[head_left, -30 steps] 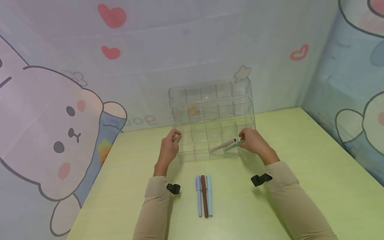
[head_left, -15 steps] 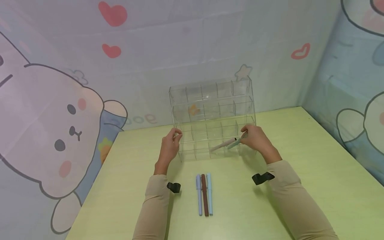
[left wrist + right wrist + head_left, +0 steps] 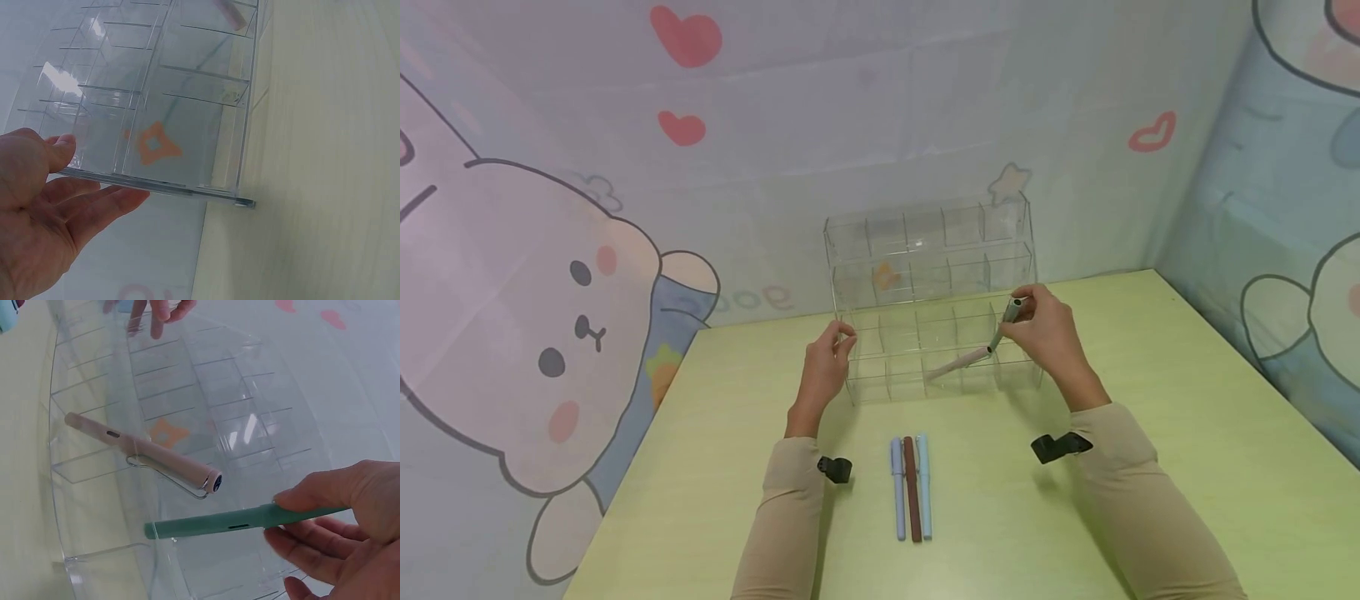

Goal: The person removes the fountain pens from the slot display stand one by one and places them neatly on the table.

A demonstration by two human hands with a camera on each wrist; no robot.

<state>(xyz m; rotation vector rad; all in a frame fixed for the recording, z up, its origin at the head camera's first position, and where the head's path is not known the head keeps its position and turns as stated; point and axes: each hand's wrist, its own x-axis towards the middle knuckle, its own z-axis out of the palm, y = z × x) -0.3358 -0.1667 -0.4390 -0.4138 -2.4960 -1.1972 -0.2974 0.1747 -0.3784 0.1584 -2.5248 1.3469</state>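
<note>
Watching the head view from over here, I've got the right hand (image 3: 1045, 329) pinching the green pen (image 3: 1011, 312) at a slant by the right end of the clear rack (image 3: 936, 333). The pale pink pen (image 3: 958, 364) leans in the lowest tier, cap end right by the green one's lower end, so a careless swing would probably knock it. I can't tell from here whether they touch. Lilac pen (image 3: 898, 492), brown pen (image 3: 912, 492) and light blue pen (image 3: 924, 492) lie side by side on the table (image 3: 700, 467) in front, clear of trouble imo.

Left wrist view: the left hand (image 3: 50, 206) has the rack's side edge between thumb and fingers. My worry is that grip slackening while the other side gets bumped; the rack looks light enough to skid.

Right wrist view: thumb on one side of the green pen, fingers on the other, with a long stretch sticking out past them. That's a lot of leverage, so if the free end snags a wall or divider, I'd expect it to twist in the pinch.
</note>
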